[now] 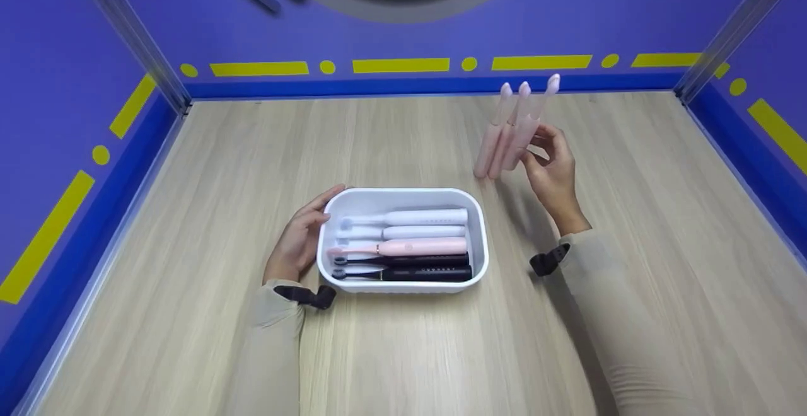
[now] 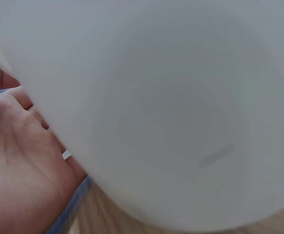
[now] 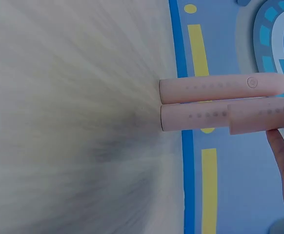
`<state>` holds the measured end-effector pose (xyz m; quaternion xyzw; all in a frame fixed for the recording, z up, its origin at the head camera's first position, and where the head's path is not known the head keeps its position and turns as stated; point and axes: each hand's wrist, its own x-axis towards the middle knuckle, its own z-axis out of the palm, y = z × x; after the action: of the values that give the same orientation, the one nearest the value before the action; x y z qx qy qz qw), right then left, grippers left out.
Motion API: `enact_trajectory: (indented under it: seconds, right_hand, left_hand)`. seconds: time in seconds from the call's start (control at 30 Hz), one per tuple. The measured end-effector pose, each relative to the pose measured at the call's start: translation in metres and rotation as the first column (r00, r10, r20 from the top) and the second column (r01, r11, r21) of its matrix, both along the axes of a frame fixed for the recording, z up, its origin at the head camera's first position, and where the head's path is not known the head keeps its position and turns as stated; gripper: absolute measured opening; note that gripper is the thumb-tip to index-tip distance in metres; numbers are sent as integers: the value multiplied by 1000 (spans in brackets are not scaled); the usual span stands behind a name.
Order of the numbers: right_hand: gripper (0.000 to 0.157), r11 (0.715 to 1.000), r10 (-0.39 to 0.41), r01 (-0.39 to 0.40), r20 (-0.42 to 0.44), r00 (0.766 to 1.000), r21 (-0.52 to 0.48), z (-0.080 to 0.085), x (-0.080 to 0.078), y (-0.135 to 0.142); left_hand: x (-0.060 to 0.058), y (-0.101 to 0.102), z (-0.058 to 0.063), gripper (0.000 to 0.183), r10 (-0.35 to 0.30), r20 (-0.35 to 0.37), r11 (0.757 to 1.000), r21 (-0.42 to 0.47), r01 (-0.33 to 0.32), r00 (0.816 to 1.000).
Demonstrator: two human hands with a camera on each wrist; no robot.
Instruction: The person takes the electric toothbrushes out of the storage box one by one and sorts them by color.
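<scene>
A white plastic bin [image 1: 403,288] sits on the table, its left end held by my left hand [image 1: 296,242], with fingertips at the rim. Inside lie electric toothbrushes side by side: two white, one pink [image 1: 422,247] and two black, heads to the left. My right hand [image 1: 555,170] pinches a pink electric toothbrush [image 1: 522,142] by its handle, head up and slightly tilted. Two more pink toothbrushes [image 3: 220,88] stand upright on the table just left of it. The held one's base is higher than theirs in the right wrist view.
The pale wood table [image 1: 403,353] is bounded by a blue back wall [image 1: 403,38] and side walls with yellow dashes. The bin is in front of and left of the standing toothbrushes. Black wrist cameras [image 1: 548,260] sit on both sleeves.
</scene>
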<state>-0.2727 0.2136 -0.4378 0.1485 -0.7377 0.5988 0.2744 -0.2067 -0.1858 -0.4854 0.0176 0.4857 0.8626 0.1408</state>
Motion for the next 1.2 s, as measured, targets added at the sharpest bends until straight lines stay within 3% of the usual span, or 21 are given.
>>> enact_trajectory:
  seconds: [0.27,0.73,1.2]
  right_hand:
    - [42,1000,-5,5,26,1000,14,14,10,-2]
    - [43,998,-20,8,198,980,60,8,3,4]
    - [44,987,-32,-2,207,978,162,7,1,0]
  left_hand:
    - [-1,0,-1,59,5,-1,1000,-6,-5,1000]
    - [-1,0,0,60,-16,-14,1000,-23,16,1000]
    - [0,0,0,60,-7,-13,1000,-21,7,1000]
